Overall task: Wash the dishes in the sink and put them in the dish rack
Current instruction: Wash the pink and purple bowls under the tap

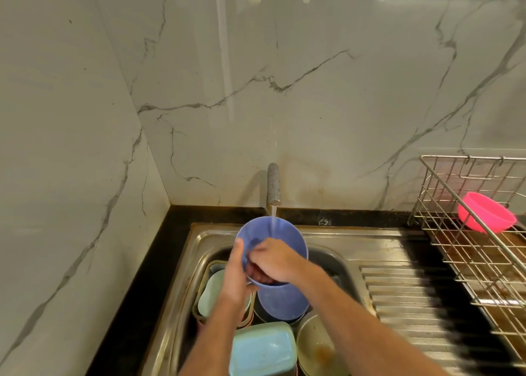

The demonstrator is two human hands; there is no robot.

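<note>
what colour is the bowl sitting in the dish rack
Bright pink. The bowl lies tilted in the wire dish rack, seen in the head view.

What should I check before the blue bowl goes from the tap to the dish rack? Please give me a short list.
1. Left hand grips blue bowl at its rim: ok.
2. Right hand out of the bowl: not ok, it rubs inside.
3. Bowl free of soap: cannot tell.
4. Tap off: not ok, water runs.
5. Free room in dish rack beside pink bowl: ok.
</note>
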